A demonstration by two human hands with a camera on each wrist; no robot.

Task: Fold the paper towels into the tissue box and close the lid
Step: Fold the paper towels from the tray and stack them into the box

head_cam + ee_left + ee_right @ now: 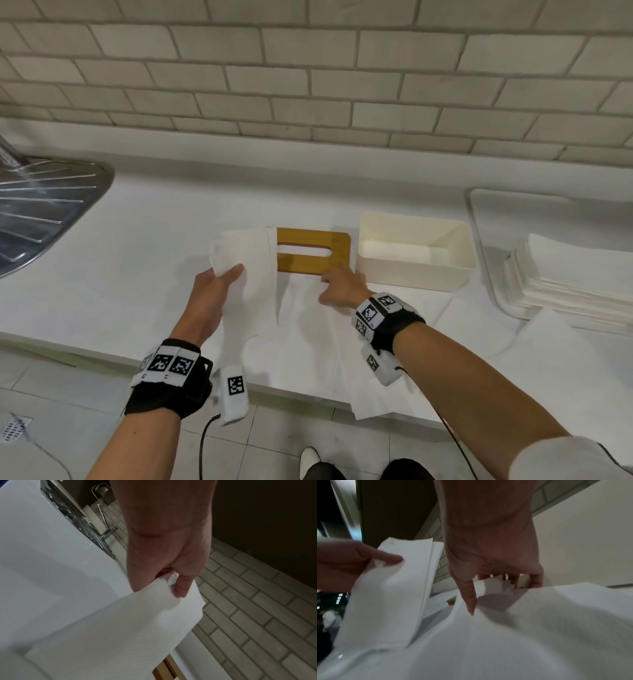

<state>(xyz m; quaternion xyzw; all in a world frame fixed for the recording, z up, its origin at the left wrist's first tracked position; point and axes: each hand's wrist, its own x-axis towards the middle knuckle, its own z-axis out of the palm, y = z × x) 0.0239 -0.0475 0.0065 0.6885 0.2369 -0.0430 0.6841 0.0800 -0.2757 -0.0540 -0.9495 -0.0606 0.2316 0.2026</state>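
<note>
Towel (308, 325), on tabletop (137, 274) before lid (313, 251) and open box (416, 253): left hand (212, 294) pinches the raised left flap, right hand (342, 287) fingers (537, 580) curl over its far edge. Advice: bring the flap across square, edges aligned, then press the crease flat.

Brick-tiled wall (308, 68), white counter (137, 257)
</note>
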